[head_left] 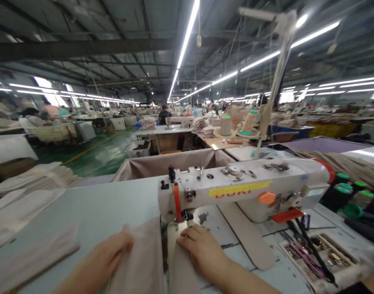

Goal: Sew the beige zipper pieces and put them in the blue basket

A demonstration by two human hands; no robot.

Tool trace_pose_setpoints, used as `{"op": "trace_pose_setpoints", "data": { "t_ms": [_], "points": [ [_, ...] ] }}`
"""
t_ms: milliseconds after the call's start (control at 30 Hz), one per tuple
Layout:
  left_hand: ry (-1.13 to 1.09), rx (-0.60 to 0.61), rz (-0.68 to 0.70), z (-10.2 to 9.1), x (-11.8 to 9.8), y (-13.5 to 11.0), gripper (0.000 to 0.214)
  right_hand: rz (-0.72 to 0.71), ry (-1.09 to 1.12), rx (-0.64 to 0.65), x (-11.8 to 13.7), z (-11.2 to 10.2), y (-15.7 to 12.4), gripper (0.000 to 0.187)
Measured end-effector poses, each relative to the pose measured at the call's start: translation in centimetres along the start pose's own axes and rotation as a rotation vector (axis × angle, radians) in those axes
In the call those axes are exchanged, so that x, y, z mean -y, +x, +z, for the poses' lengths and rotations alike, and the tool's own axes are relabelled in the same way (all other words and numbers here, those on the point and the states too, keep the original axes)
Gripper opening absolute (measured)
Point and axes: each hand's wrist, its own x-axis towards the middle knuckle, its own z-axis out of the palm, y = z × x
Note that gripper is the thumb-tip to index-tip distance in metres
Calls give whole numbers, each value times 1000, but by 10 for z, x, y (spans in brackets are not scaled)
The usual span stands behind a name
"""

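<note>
A white sewing machine (236, 188) stands across the table, its needle area above a beige fabric piece (180, 269). On that piece, just in front of the presser foot (187, 215), my right hand (203, 253) lies with fingers stretched out and pressed down. My left hand (113, 251) is slightly blurred; its fingers close on the left edge of a beige fabric panel (145, 253), left of the machine's bed. A gap separates this panel from the piece under my right hand. Behind my right hand, a beige rounded strip (251, 241) lies under the machine arm.
Folded fabric (36, 257) lies at the left, near stacked pale pieces (30, 200). A parts tray (321, 257) with scissors (309, 253) sits at the right, below thread cones (343, 188). A fabric-lined bin (174, 163) stands behind the table. People work at other tables beyond.
</note>
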Motion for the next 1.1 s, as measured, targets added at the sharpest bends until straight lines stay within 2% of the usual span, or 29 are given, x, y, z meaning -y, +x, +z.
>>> {"op": "trace_pose_setpoints", "data": {
  "t_ms": [33,67,100,167,267,433,567,667,867,1100],
  "points": [
    [9,113,-26,4,-2,-3,29,16,31,19,0,-3,-2,30],
    [52,214,-126,11,-4,-2,32,29,58,36,0,-4,-3,31],
    [100,260,-226,19,-6,2,33,37,79,51,0,-4,-4,33],
    [122,296,-277,35,-10,14,31,45,107,76,0,-3,-6,37],
    [90,304,-286,46,-14,23,19,50,116,101,0,0,-8,40],
    [-48,320,-270,31,-23,18,3,50,90,122,1,-3,-7,39],
    [-398,366,-362,24,-44,24,12,49,83,127,1,-3,-7,36],
    [-604,394,-465,34,-64,34,13,63,78,117,1,0,-9,39],
    [-510,391,-460,59,-86,47,6,54,70,151,-1,2,-9,51],
    [-468,393,-450,59,-91,53,11,52,44,126,-2,3,-12,54]
  ]
}}
